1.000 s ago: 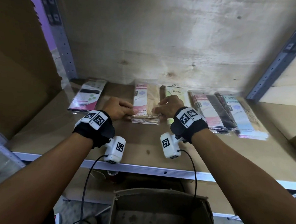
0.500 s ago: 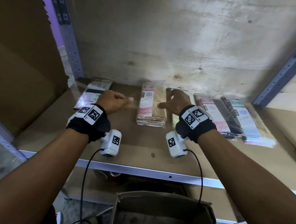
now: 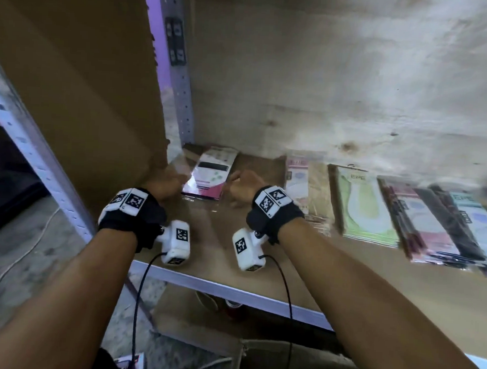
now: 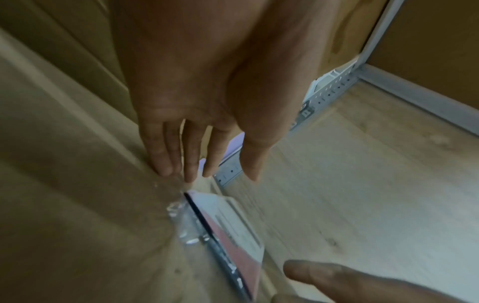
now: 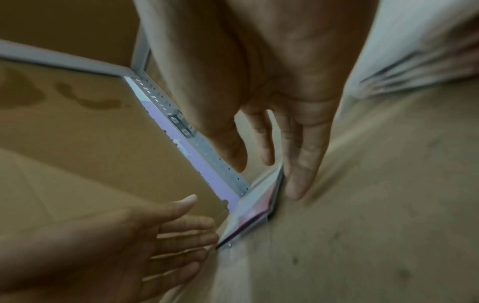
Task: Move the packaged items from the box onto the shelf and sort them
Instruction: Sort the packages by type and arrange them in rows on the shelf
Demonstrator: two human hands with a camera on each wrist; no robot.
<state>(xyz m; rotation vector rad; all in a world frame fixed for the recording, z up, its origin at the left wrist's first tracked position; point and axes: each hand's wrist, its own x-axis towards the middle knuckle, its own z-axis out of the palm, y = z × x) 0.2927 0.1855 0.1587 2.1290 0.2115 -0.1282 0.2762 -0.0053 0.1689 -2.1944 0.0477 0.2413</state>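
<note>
A white and pink package (image 3: 210, 177) with a black stripe lies flat at the left end of the shelf board (image 3: 214, 239). My left hand (image 3: 166, 181) is at its left edge and my right hand (image 3: 243, 185) at its right edge. In the left wrist view the left hand (image 4: 207, 176) has straight fingers reaching down beside the package (image 4: 228, 225). In the right wrist view the right hand (image 5: 269, 174) lays straight fingers along the edge of the package (image 5: 256, 203). Neither hand holds anything. Only the cardboard box's rim (image 3: 256, 357) shows, below the shelf.
Further right on the shelf lie a pink and beige stack (image 3: 307, 187), a green package (image 3: 362, 210), a pink and black stack (image 3: 429, 225) and a blue one (image 3: 477, 222). A cardboard side panel (image 3: 80, 91) and a metal upright (image 3: 182, 91) close off the left.
Both hands have left the pink and beige stack and moved left to either side of the leftmost package. The head view has swung left with them.
</note>
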